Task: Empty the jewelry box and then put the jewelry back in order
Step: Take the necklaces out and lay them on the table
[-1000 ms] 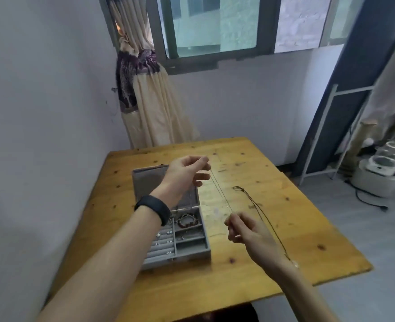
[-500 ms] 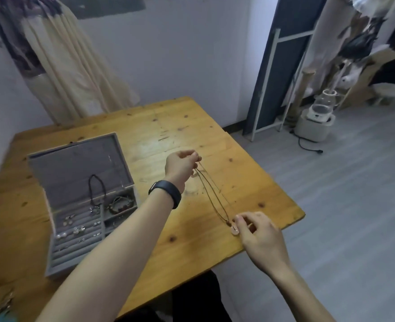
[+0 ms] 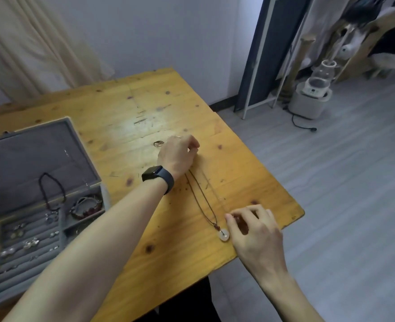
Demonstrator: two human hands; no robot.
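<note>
A dark cord necklace (image 3: 201, 201) lies stretched out on the wooden table (image 3: 131, 108), its round white pendant (image 3: 224, 235) near the front edge. My left hand (image 3: 178, 154), with a black watch on the wrist, has curled fingers and pinches the cord's far end low over the table. Just right of the pendant, my right hand (image 3: 252, 226) pinches the near end of a thin pale chain (image 3: 215, 187) that runs beside the cord. At the left, the grey jewelry box (image 3: 80, 145) stands open with a bead bracelet (image 3: 85, 209), a dark cord and several earrings inside.
A small coil of wire rings (image 3: 158, 143) lies on the table just left of my left hand. The table's right edge (image 3: 261, 159) drops to a grey floor. A white frame (image 3: 257, 77) and a round white appliance (image 3: 310, 101) stand beyond.
Both hands have carried the necklaces from above the box to the table's right side and lowered them. The pendant now rests on the wood, and my view has swung right and down.
</note>
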